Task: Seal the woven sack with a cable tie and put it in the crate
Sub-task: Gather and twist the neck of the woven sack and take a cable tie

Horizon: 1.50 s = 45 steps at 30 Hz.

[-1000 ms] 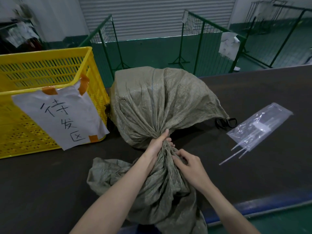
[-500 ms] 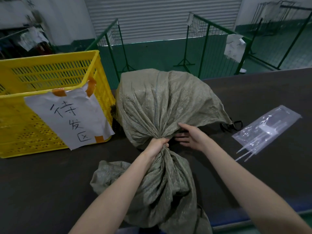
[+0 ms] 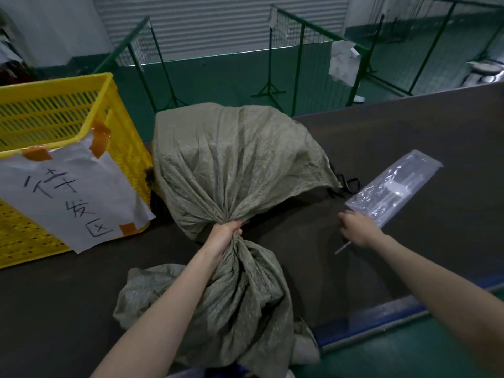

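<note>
A grey-green woven sack [image 3: 240, 165] lies full on the dark table. My left hand [image 3: 223, 236] is clenched around its gathered neck, and the loose mouth of the sack [image 3: 245, 309] trails toward me over the table edge. My right hand [image 3: 357, 231] is off the sack, at the near end of a clear plastic bag of cable ties [image 3: 395, 186]. Its fingers curl over a white cable tie [image 3: 342, 248] whose tip sticks out below the hand. A yellow slatted crate [image 3: 54, 110] stands left of the sack, with a handwritten paper sign [image 3: 73, 195] taped to its front.
A black strap or loop [image 3: 349, 184] pokes out beside the sack's right corner. The table has a blue front edge [image 3: 381, 315]. Green wire fence panels [image 3: 300, 50] on stands rise behind the table, on a green floor.
My right hand has left the sack's neck and moved right to the cable ties. My left hand still grips the neck. The view has shifted slightly.
</note>
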Tool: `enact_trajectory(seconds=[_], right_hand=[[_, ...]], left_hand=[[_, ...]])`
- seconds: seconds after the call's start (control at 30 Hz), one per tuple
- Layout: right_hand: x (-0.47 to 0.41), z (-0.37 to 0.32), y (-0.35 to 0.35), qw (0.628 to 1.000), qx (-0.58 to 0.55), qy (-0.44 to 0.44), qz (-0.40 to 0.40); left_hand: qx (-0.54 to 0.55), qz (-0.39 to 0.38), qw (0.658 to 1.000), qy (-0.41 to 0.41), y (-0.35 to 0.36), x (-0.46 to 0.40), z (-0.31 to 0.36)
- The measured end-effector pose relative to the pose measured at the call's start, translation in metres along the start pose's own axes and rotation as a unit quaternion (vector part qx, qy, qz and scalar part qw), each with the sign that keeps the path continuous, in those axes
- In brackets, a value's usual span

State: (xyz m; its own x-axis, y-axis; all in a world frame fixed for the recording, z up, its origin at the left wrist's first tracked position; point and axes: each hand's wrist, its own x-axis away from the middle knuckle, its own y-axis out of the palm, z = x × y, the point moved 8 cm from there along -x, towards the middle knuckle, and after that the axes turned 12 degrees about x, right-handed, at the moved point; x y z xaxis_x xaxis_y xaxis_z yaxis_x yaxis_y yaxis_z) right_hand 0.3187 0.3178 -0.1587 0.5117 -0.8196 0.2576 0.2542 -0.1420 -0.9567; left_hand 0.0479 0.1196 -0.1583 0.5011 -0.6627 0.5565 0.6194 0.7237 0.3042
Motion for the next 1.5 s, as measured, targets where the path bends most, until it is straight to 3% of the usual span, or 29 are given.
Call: enact_trajectory(seconds=[0.23,0.37,0.63,0.9,1.13,1.27,1.3,1.33,1.37,1.4,1.43,1.47,1.5], right_hand=[[0.021,0.027,0.029,0.980,0.161,-0.107,-0.040],[0.019,0.017,0.028,0.978,0.163,-0.124,-0.029],[0.011,-0.008,0.024,0.939,0.284,-0.191,-0.032],[0.015,-0.009,0.032,0.921,0.311,-0.233,-0.024],[0.020,-0.046,0.010,0.957,0.190,-0.189,0.110],[0.019,-0.065,0.013,0.965,0.186,-0.166,0.085],[0.018,-0.071,0.012,0.975,0.148,-0.147,0.074],[0.019,-0.078,0.002,0.990,0.041,-0.115,0.065],[0.025,-0.085,-0.012,0.985,-0.146,-0.081,0.043],[0.033,-0.098,-0.025,0.932,-0.358,-0.058,0.006],[0.042,-0.117,-0.037,0.849,-0.523,-0.063,-0.037],[0.055,-0.141,-0.053,0.780,-0.614,-0.087,-0.079],[0.068,-0.162,-0.062,0.745,-0.647,-0.114,-0.115]], left_hand=[[-0.005,-0.002,1.000,-0.015,0.003,-0.002,-0.005],[0.006,-0.020,0.999,-0.026,0.002,-0.004,-0.007],[0.003,-0.053,0.997,-0.051,0.001,-0.008,-0.017],[0.001,-0.046,0.998,-0.040,-0.005,-0.003,-0.017],[-0.006,-0.036,0.998,-0.048,-0.004,-0.004,-0.011],[0.001,-0.030,0.999,-0.043,0.002,-0.004,0.015],[0.006,-0.028,0.999,-0.036,0.002,-0.004,0.025],[0.012,-0.026,0.999,-0.026,0.004,-0.005,0.034],[0.023,-0.024,0.999,-0.015,0.007,-0.005,0.044],[0.039,-0.026,0.999,-0.005,0.011,-0.005,0.053],[0.066,-0.028,0.997,0.005,0.014,-0.006,0.061],[0.099,-0.029,0.995,0.014,0.018,-0.009,0.068],[0.137,-0.029,0.990,0.023,0.021,-0.011,0.074]])
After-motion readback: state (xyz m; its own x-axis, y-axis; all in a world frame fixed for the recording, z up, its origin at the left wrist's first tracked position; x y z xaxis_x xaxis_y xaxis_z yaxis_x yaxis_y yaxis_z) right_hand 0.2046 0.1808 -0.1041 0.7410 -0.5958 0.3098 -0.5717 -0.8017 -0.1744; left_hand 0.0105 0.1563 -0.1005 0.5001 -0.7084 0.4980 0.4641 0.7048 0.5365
